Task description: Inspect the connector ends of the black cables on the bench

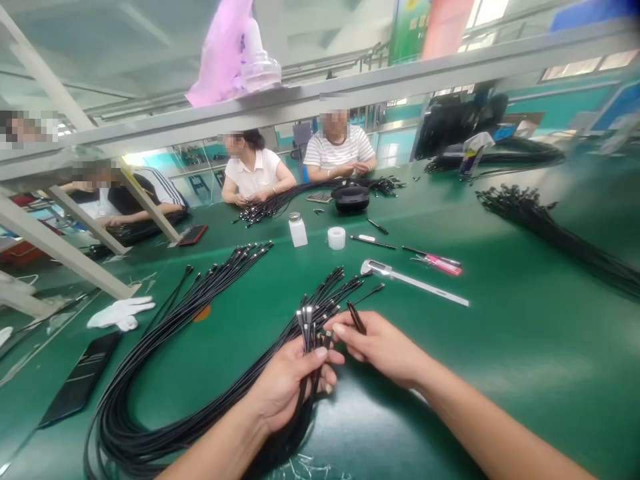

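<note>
My left hand (295, 377) is closed around several black cables, their metal-tipped connectors (306, 317) pointing up above the thumb. Close beside it, my right hand (385, 343) is closed with a slim black pen-like tool (357, 319) held between its fingers; its exact kind is unclear. The right fingertips are at a cable connector (327, 339), but contact cannot be made out. Behind the left hand, more black cables (273, 360) lie across the green table (500, 373). Another bundle of cable ends (235, 260) fans out farther left.
Beyond my hands lie a digital caliper (420, 281), a white bottle (297, 230), a white tape roll (337, 238) and a pink-handled tool (443, 265). At left are a white glove (123, 313) and a dark phone (80, 380). More cables (565, 240) lie right. Co-workers sit opposite.
</note>
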The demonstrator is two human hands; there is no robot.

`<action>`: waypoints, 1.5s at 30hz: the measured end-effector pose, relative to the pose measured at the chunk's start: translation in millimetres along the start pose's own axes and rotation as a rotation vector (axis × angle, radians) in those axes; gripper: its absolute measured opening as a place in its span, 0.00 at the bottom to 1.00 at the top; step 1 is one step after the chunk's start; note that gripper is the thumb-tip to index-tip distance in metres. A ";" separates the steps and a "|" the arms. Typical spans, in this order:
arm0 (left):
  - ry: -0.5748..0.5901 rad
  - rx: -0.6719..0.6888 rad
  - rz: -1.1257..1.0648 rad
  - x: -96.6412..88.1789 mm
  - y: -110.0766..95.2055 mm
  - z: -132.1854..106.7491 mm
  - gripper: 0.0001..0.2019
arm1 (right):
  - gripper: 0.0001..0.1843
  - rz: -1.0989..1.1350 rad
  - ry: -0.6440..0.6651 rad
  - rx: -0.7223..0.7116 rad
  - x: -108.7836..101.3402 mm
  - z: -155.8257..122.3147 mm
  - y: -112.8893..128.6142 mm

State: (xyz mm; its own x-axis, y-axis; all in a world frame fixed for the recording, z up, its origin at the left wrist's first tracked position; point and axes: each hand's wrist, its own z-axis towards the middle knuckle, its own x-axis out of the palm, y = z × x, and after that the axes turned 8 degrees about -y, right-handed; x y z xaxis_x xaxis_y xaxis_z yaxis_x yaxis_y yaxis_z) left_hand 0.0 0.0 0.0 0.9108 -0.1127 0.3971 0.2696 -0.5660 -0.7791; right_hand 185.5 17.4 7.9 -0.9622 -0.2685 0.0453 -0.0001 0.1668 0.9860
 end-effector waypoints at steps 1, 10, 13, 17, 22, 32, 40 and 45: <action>-0.003 -0.004 -0.012 -2.2 0.8 -1.2 0.13 | 0.21 -0.018 0.002 -0.012 0.4 -1.1 0.5; 0.013 -0.075 -0.046 -7.3 20.4 -13.7 0.11 | 0.17 -0.183 0.065 -0.009 9.7 2.4 -6.7; 0.046 -0.086 -0.017 -6.2 21.9 -14.0 0.14 | 0.18 -0.229 0.059 0.026 13.4 2.7 -10.9; 0.068 -0.122 -0.023 -7.3 22.3 -13.1 0.16 | 0.20 -0.270 -0.049 0.041 6.7 3.9 -13.9; 0.074 -0.152 -0.032 -7.4 22.7 -14.0 0.15 | 0.24 -0.195 -0.090 0.121 -3.6 2.3 -9.4; 0.089 -0.132 0.005 -6.0 21.4 -13.7 0.14 | 0.13 -0.260 0.100 0.028 9.5 -5.6 -8.4; 0.005 -0.086 -0.090 -8.5 14.0 -9.5 0.12 | 0.16 -0.132 -0.075 0.083 -0.3 -2.1 -13.3; 0.002 -0.044 -0.103 -11.5 12.7 -7.5 0.12 | 0.17 -0.118 -0.011 0.135 -2.8 -4.2 -15.3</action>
State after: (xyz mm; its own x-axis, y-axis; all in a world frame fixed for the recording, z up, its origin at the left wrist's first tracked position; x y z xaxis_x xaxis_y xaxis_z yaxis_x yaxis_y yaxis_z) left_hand -9.4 -12.0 -10.8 0.8784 -0.0536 0.4750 0.3479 -0.6097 -0.7122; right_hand 189.3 11.6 -6.6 -0.9563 -0.2832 -0.0724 -0.1495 0.2610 0.9537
